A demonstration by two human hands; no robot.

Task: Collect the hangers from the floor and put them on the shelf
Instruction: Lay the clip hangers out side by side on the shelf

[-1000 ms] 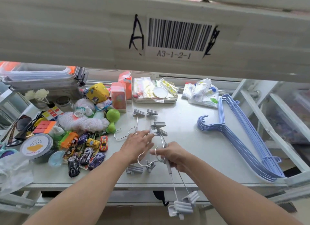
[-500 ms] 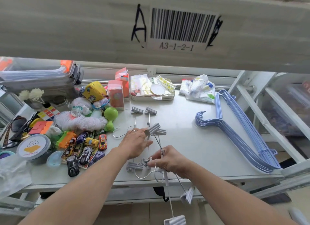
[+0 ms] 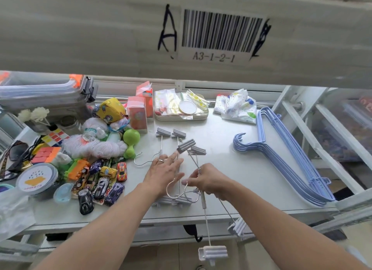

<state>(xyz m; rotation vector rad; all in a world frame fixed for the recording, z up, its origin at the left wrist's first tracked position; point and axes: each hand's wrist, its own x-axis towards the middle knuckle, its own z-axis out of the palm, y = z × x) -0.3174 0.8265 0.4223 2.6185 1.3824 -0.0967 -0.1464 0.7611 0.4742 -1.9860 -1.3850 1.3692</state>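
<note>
Two metal clip hangers with grey clips are pinched at their middle in my right hand; their upper clips rest over the white shelf and the lower ones dangle past its front edge. My left hand, fingers spread flat, lies on two more clip hangers lying on the shelf. A stack of light-blue wire hangers lies on the shelf at the right.
Toy cars, puzzle cubes, yarn, a green dumbbell, pink boxes, a tray of packets and a round tin crowd the left and back. A labelled upper shelf beam hangs overhead. Shelf uprights stand at the right.
My right hand has shifted slightly forward with the clip hangers, whose lower clips swing below the shelf edge. My left hand has flattened over the hangers on the shelf.
</note>
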